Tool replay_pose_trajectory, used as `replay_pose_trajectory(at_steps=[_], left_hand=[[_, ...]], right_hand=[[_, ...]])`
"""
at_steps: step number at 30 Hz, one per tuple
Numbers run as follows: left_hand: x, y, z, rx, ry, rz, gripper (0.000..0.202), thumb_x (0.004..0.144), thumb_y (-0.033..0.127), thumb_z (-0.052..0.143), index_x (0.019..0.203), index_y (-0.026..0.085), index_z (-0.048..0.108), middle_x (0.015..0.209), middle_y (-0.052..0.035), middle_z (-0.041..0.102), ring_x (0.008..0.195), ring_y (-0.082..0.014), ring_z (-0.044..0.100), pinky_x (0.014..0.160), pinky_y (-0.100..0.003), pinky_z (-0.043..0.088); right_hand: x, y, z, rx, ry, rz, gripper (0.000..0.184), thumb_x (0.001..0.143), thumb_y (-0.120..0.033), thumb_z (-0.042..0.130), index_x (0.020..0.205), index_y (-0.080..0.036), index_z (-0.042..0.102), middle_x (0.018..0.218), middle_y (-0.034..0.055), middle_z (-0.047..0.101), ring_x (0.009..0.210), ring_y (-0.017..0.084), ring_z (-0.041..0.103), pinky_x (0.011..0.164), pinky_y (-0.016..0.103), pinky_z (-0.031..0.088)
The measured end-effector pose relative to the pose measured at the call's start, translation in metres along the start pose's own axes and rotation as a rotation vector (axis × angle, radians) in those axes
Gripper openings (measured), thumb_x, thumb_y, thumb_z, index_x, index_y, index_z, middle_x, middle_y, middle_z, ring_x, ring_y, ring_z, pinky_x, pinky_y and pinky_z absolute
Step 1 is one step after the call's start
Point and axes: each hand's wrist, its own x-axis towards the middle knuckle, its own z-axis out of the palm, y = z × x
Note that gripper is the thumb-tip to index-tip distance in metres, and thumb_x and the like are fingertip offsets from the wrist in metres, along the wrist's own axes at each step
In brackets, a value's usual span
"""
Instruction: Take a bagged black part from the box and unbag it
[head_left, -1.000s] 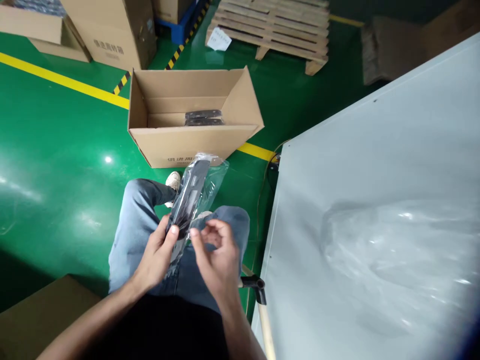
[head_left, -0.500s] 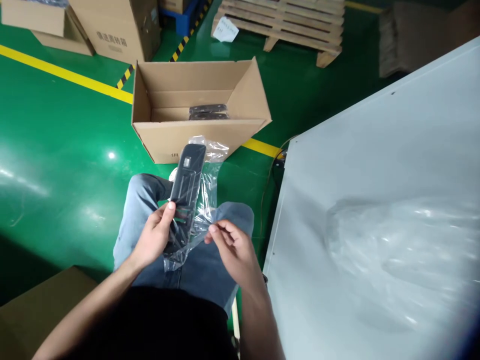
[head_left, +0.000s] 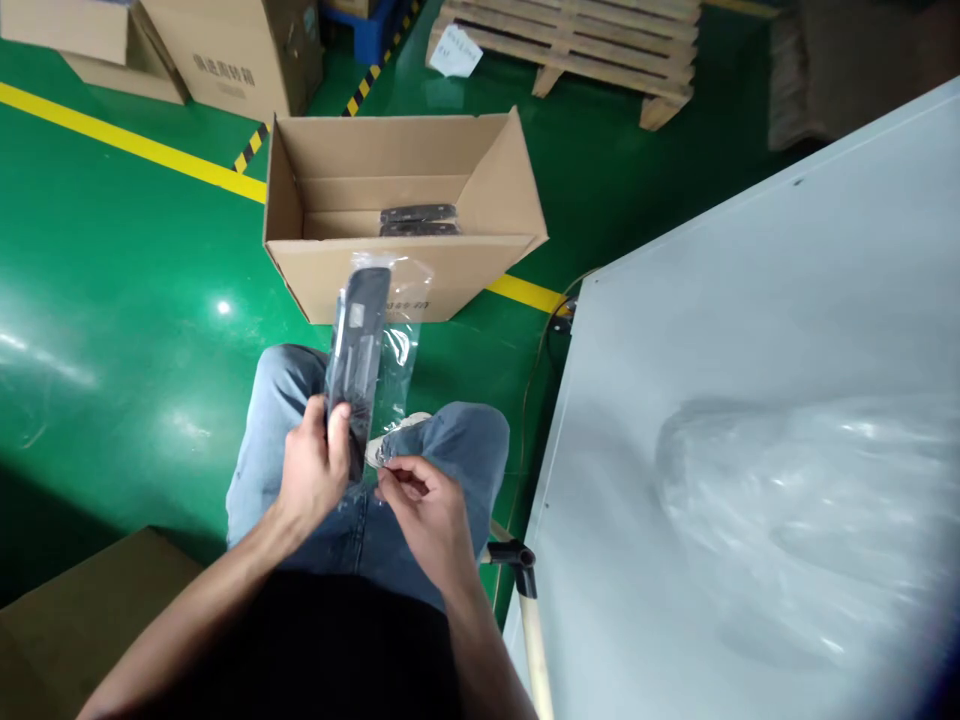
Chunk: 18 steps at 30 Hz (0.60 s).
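Observation:
A long dark plastic panel (head_left: 355,345) with rounded ends and a small pale label stands tilted above my lap, inside a clear plastic bag (head_left: 397,365). My left hand (head_left: 319,460) is closed round its lower left side, thumb on the face. Loose film spreads out to the panel's right. My right hand (head_left: 427,510) pinches the lower right part of this film between thumb and fingertips. Beyond the panel, an open cardboard box (head_left: 360,275) holds a few similar dark panels (head_left: 418,221), partly hidden by its near wall.
A white table (head_left: 600,480) with a heap of clear plastic bags (head_left: 810,510) is on the right. Below its edge a pale tube frame has a black joint (head_left: 517,556). Wooden pallet (head_left: 570,40) and cardboard boxes (head_left: 225,60) stand behind; another box (head_left: 97,610) is lower left.
Both hands have moved left with the bagged panel, which now stands more upright. The right hand has come closer to the left one, still pinching the film.

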Motion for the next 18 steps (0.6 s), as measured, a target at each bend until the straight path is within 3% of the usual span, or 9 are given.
replay_pose_trajectory(at_steps=[3,5,9,12,14,16,18], left_hand=[[0.014,0.006,-0.007,-0.309,-0.144,-0.293,0.051,0.103,0.063,0.048,0.087,0.017,0.065,0.065,-0.0060,0.066,0.052,-0.0194,0.061,0.051,-0.028,0.046],[0.021,0.009,-0.010,-0.513,-0.193,-0.493,0.053,0.102,0.060,0.051,0.091,0.013,0.071,0.070,-0.0093,0.071,0.053,-0.0206,0.066,0.051,-0.029,0.052],[0.023,0.010,-0.008,-0.740,-0.208,-0.647,0.049,0.105,0.054,0.052,0.098,0.010,0.073,0.076,-0.0111,0.076,0.055,-0.0201,0.069,0.053,-0.028,0.057],[0.020,0.004,-0.005,-0.749,-0.238,-0.659,0.052,0.104,0.057,0.053,0.097,0.009,0.074,0.074,-0.0116,0.075,0.061,-0.0223,0.072,0.058,-0.030,0.059],[0.015,-0.001,-0.002,-0.681,-0.230,-0.591,0.057,0.099,0.065,0.059,0.095,0.011,0.074,0.073,-0.0105,0.074,0.065,-0.0238,0.072,0.061,-0.031,0.059],[0.008,-0.005,0.000,-0.561,-0.224,-0.477,0.063,0.093,0.075,0.061,0.091,0.013,0.073,0.074,-0.0089,0.073,0.069,-0.0243,0.070,0.065,-0.031,0.058],[-0.001,-0.006,0.002,-0.425,-0.227,-0.349,0.067,0.090,0.081,0.060,0.088,0.015,0.071,0.078,-0.0074,0.073,0.075,-0.0239,0.069,0.071,-0.031,0.056]], right_hand=[[0.006,-0.004,-0.027,0.042,-0.160,0.032,0.032,0.086,-0.051,0.080,0.092,-0.020,0.073,0.078,0.0036,0.076,0.073,0.020,0.074,0.072,0.032,0.061],[0.010,-0.006,-0.039,0.055,-0.256,0.036,0.035,0.084,-0.054,0.082,0.093,-0.020,0.073,0.078,0.0028,0.075,0.073,0.019,0.073,0.073,0.031,0.060],[0.015,-0.004,-0.050,0.095,-0.368,0.026,0.038,0.086,-0.056,0.082,0.097,-0.021,0.071,0.077,0.0016,0.073,0.074,0.017,0.072,0.075,0.030,0.059],[0.016,-0.001,-0.058,0.059,-0.399,-0.007,0.039,0.089,-0.057,0.079,0.101,-0.021,0.071,0.081,0.0028,0.072,0.075,0.017,0.071,0.075,0.031,0.061],[0.017,-0.002,-0.062,0.029,-0.368,-0.081,0.046,0.088,-0.057,0.080,0.116,-0.022,0.071,0.094,0.0060,0.073,0.087,0.020,0.074,0.085,0.035,0.063],[0.019,-0.006,-0.061,0.023,-0.232,-0.188,0.062,0.088,-0.058,0.080,0.137,-0.024,0.064,0.115,0.0104,0.072,0.107,0.024,0.074,0.101,0.041,0.061],[0.022,-0.013,-0.053,0.006,-0.021,-0.257,0.072,0.089,-0.061,0.077,0.148,-0.026,0.056,0.128,0.0131,0.069,0.117,0.027,0.072,0.106,0.046,0.059]])
